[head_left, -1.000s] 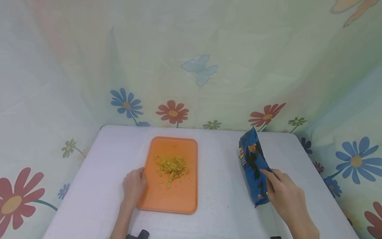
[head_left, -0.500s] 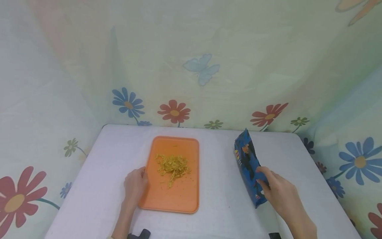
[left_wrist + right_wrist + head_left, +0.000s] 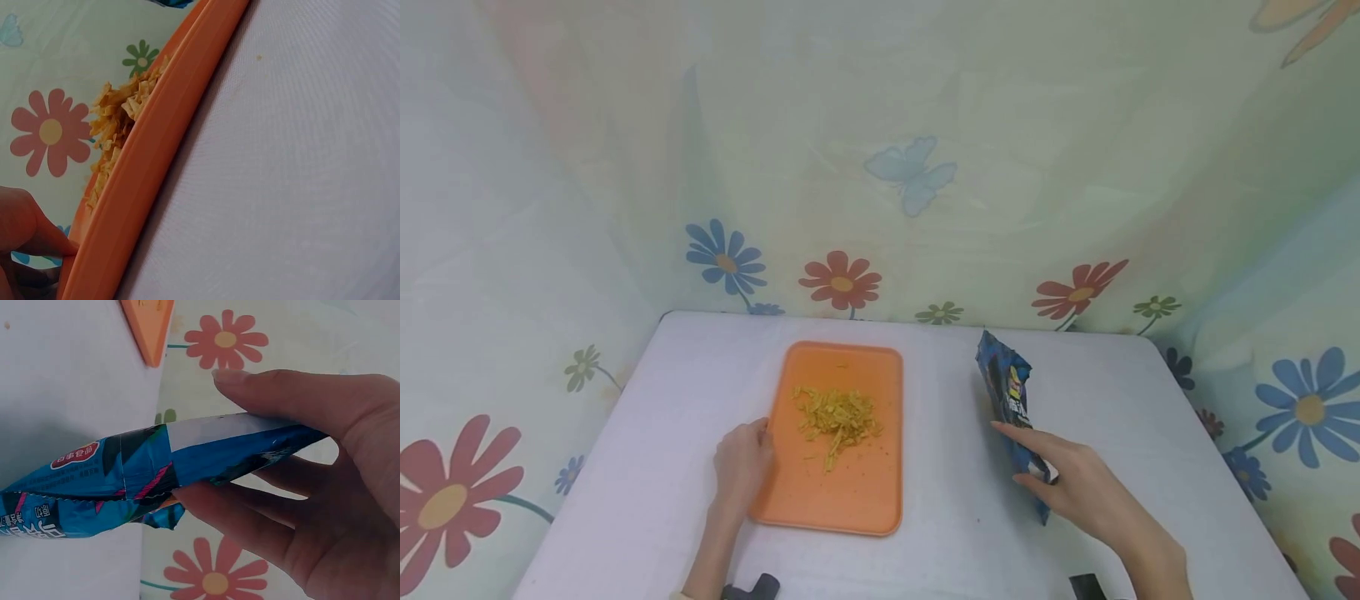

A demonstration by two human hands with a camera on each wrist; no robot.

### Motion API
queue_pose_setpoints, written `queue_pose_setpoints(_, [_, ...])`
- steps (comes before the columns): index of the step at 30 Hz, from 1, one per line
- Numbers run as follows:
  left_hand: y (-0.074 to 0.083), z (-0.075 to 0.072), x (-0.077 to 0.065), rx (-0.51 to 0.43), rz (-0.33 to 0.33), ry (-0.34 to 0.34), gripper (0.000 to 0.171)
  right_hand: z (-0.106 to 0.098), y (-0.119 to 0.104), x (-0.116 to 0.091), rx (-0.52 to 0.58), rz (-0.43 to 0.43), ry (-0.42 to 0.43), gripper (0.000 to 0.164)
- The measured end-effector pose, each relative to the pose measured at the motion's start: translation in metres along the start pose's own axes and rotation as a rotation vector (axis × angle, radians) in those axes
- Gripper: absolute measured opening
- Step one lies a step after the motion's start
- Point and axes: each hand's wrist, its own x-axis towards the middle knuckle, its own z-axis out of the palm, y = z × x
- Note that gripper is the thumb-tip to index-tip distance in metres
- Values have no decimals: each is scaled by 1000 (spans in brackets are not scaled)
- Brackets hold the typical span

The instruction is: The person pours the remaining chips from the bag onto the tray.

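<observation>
My left hand (image 3: 742,465) grips the left rim of an orange tray (image 3: 827,504). On the tray lies a loose heap of yellowish, strip-like snack pieces (image 3: 841,417). The left wrist view shows the thumb and fingers pinching the edge of the tray (image 3: 134,178). Right of the tray, my right hand (image 3: 1086,487) holds a blue printed snack bag (image 3: 996,371), thumb on one side and fingers on the other. In the right wrist view the bag (image 3: 119,462) looks creased, with a serrated seam. I cannot tell how full it is.
Both things are on a table with a white cloth (image 3: 940,467). A flowered curtain (image 3: 910,100) hangs behind and at the sides. A dark object (image 3: 763,587) shows beside the left forearm, and another dark piece (image 3: 1086,586) near the right forearm.
My right hand has shifted slightly left and turned the snack bag, so its broad front no longer faces the head camera. The left hand, tray and snack heap stay in place.
</observation>
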Motion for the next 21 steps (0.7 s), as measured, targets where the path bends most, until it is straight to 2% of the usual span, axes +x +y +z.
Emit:
queue_pose_setpoints(5, [2, -2, 0, 2, -10, -15, 31, 5, 0, 3, 46, -70, 24, 76])
queue_pose_setpoints(10, [4, -4, -1, 14, -2, 0, 31, 8, -5, 7, 82, -66, -27, 75])
queue_pose_setpoints(13, [5, -5, -2, 14, 2, 6, 30, 11, -10, 10, 41, -59, -41, 71])
queue_pose_setpoints(21, [4, -4, -2, 12, -2, 16, 30, 34, -17, 20, -75, -71, -12, 58])
